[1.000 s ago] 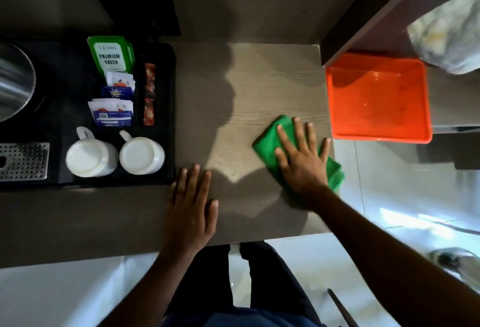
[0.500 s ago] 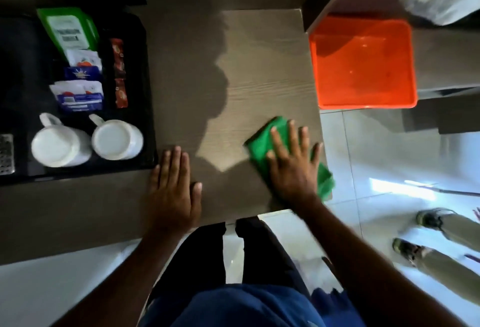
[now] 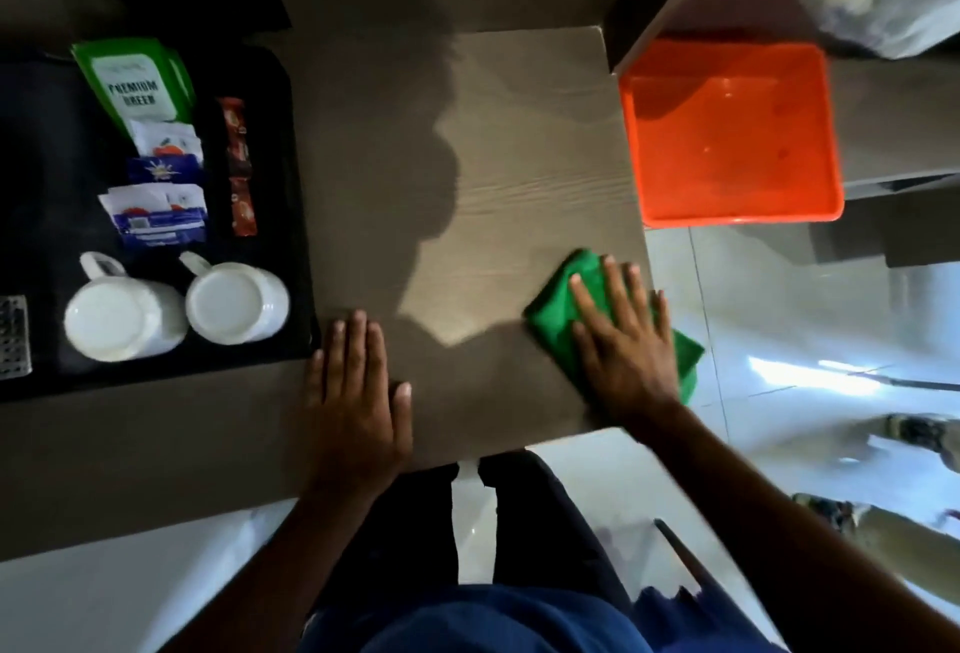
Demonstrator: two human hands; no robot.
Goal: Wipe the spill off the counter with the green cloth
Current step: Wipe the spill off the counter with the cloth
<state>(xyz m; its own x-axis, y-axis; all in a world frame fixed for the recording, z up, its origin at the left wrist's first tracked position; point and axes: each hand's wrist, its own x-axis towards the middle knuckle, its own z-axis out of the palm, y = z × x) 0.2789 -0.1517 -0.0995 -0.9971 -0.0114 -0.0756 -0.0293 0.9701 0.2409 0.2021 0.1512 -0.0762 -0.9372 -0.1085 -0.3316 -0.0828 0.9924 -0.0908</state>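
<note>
The green cloth [image 3: 558,317] lies bunched on the wood-grain counter [image 3: 519,174] near its right edge, one corner hanging past that edge. My right hand [image 3: 621,335] presses flat on top of the cloth, fingers spread and pointing away from me. My left hand [image 3: 356,395] rests palm down on the counter near the front edge, holding nothing. No spill shows on the counter surface; part of it lies in my shadow.
A black tray [image 3: 270,133] at the left carries two upturned white mugs [image 3: 236,308], tea sachets and a green packet [image 3: 137,86]. An orange tub [image 3: 727,133] sits just beyond the counter's right edge. Another person's shoes [image 3: 914,431] stand on the tiled floor at right.
My right hand has slid the cloth rightward toward the counter's right edge. My left hand has stayed planted on the counter. The camera view has shifted.
</note>
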